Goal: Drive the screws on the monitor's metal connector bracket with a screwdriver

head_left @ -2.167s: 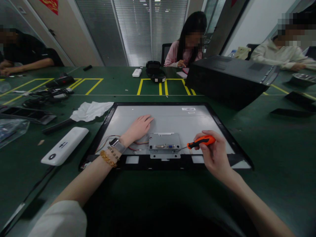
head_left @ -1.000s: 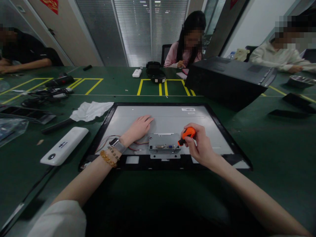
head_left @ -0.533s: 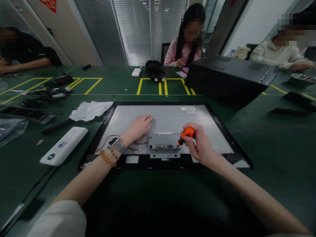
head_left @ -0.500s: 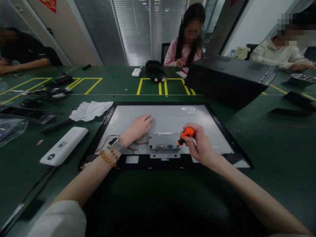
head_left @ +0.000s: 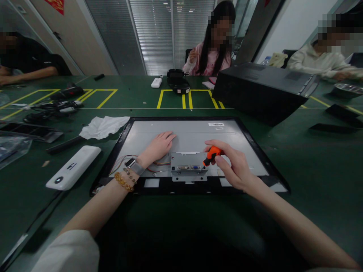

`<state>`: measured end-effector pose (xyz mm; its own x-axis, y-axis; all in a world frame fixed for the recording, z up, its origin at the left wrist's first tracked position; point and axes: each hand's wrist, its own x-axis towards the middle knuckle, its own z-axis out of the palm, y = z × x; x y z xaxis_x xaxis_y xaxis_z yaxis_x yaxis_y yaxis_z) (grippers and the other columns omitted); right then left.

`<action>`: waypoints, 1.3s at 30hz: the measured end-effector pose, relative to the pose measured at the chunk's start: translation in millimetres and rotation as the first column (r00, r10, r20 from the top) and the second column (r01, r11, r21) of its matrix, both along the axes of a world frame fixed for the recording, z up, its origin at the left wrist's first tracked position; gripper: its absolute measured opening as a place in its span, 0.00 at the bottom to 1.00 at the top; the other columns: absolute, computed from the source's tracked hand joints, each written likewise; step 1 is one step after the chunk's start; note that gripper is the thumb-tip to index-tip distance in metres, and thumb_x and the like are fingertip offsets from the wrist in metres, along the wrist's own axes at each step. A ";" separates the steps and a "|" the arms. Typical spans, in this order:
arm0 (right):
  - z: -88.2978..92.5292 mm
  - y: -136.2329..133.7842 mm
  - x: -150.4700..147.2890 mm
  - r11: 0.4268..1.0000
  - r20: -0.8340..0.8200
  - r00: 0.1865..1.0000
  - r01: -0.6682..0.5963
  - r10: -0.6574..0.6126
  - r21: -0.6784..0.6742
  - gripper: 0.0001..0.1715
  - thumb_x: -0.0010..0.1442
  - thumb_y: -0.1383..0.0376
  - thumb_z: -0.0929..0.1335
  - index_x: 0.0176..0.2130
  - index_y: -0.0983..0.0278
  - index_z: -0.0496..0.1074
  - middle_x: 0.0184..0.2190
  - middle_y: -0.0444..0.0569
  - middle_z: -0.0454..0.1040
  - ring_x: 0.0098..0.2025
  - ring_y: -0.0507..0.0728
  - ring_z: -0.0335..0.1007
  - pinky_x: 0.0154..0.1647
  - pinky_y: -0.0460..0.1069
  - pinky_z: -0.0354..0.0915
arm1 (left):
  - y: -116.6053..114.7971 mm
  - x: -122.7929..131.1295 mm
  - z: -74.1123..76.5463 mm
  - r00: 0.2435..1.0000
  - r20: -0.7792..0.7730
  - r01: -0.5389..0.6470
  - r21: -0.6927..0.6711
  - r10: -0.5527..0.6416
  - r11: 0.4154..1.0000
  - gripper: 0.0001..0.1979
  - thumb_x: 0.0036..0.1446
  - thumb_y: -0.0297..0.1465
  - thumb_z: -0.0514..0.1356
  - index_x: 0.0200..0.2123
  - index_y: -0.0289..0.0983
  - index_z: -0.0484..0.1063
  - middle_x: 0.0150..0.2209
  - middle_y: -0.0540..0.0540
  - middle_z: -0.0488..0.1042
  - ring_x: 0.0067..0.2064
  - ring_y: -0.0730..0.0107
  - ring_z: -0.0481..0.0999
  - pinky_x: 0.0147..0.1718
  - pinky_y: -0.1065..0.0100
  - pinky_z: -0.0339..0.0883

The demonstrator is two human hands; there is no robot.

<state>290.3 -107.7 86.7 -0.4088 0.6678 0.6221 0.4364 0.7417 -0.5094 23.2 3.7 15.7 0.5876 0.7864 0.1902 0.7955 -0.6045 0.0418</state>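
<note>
A monitor panel with a black frame lies flat before me, its grey metal back upward. At its near edge sits a metal bracket with a blue VGA port and another port. My right hand holds an orange and black screwdriver between thumb and fingers; the tip points down at the bracket's right end beside the blue port. Whether it sits in a screw is too small to tell. My left hand rests flat on the metal back, left of the bracket, fingers stretched out. Thin wires run near its wrist.
On the left lie a white power bank with a cable, a crumpled tissue and black cables. A large black case stands at the back right. A person in pink sits opposite; others sit at both sides.
My right hand has shifted slightly right with its fingers loosened around the screwdriver, whose handle tilts a little differently. My left hand stays put. The person opposite has raised a hand.
</note>
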 end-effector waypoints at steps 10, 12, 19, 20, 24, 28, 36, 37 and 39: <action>7.1 6.3 2.1 1.000 -0.081 0.996 0.025 -0.024 0.005 0.16 0.62 0.68 0.68 0.50 0.59 0.70 0.32 0.45 0.71 0.30 0.53 0.68 0.28 0.50 0.67 | -0.3 -0.3 0.3 1.000 0.001 0.006 -0.008 -0.006 1.000 0.20 0.67 0.28 0.45 0.60 0.32 0.63 0.61 0.37 0.64 0.60 0.59 0.64 0.59 0.56 0.57; 7.9 7.0 2.4 1.000 -0.084 0.996 0.023 -0.023 0.005 0.15 0.62 0.67 0.68 0.49 0.59 0.71 0.32 0.45 0.71 0.30 0.53 0.68 0.28 0.50 0.66 | -0.3 -0.4 0.5 1.000 0.002 0.005 -0.010 -0.005 1.000 0.20 0.67 0.28 0.45 0.60 0.33 0.63 0.61 0.37 0.64 0.60 0.59 0.64 0.59 0.55 0.58; 8.2 2.6 5.5 0.991 -0.131 0.991 -0.022 0.005 -0.130 0.16 0.64 0.69 0.62 0.50 0.61 0.70 0.38 0.49 0.76 0.28 0.52 0.69 0.28 0.50 0.68 | -0.6 -1.3 0.0 1.000 -0.003 0.008 0.007 -0.008 1.000 0.20 0.67 0.27 0.46 0.60 0.33 0.63 0.61 0.38 0.64 0.60 0.59 0.65 0.59 0.56 0.58; 8.0 3.0 5.3 0.994 -0.130 0.991 -0.009 -0.005 -0.108 0.15 0.64 0.69 0.64 0.50 0.60 0.71 0.38 0.48 0.76 0.29 0.52 0.69 0.28 0.50 0.68 | -0.4 -1.4 -0.4 1.000 -0.010 0.005 0.011 -0.005 1.000 0.20 0.67 0.27 0.47 0.60 0.33 0.63 0.61 0.38 0.64 0.60 0.59 0.65 0.59 0.57 0.58; 7.5 6.1 3.0 0.999 -0.113 0.993 0.044 -0.041 0.020 0.15 0.60 0.68 0.69 0.48 0.58 0.74 0.32 0.45 0.73 0.29 0.53 0.67 0.27 0.50 0.65 | 0.5 -1.9 -2.2 1.000 -0.013 0.001 0.014 -0.001 1.000 0.20 0.67 0.27 0.47 0.60 0.33 0.63 0.61 0.38 0.63 0.60 0.59 0.65 0.60 0.58 0.58; 9.4 5.5 2.4 0.998 -0.102 0.994 0.045 -0.040 0.040 0.17 0.61 0.68 0.68 0.51 0.56 0.73 0.33 0.45 0.72 0.28 0.53 0.66 0.28 0.50 0.65 | 1.2 -2.2 -2.7 1.000 -0.015 0.004 0.016 -0.004 1.000 0.20 0.68 0.27 0.47 0.60 0.33 0.63 0.61 0.38 0.63 0.60 0.60 0.64 0.60 0.58 0.58; 13.2 0.5 2.7 1.000 -0.098 0.995 0.003 -0.004 -0.007 0.25 0.64 0.72 0.63 0.58 0.57 0.68 0.43 0.49 0.76 0.36 0.55 0.72 0.32 0.51 0.69 | -0.8 -0.7 0.8 1.000 -0.018 -0.001 0.006 0.001 1.000 0.20 0.67 0.27 0.48 0.60 0.32 0.64 0.61 0.38 0.63 0.60 0.59 0.65 0.60 0.58 0.58; 12.6 1.2 2.0 1.000 -0.099 0.995 0.016 -0.014 0.015 0.24 0.63 0.71 0.64 0.57 0.56 0.69 0.40 0.48 0.76 0.34 0.54 0.72 0.31 0.51 0.69 | -1.0 -0.4 1.3 1.000 -0.020 -0.002 0.003 0.002 1.000 0.20 0.67 0.27 0.48 0.60 0.32 0.64 0.61 0.38 0.63 0.60 0.59 0.65 0.60 0.58 0.58; 11.0 3.0 0.9 0.997 -0.102 0.994 0.046 -0.039 0.062 0.20 0.62 0.70 0.67 0.53 0.57 0.72 0.36 0.47 0.75 0.31 0.53 0.70 0.28 0.50 0.67 | -1.3 0.2 2.1 1.000 -0.023 -0.006 -0.004 0.006 1.000 0.20 0.67 0.26 0.48 0.60 0.32 0.64 0.61 0.38 0.64 0.60 0.59 0.65 0.60 0.58 0.57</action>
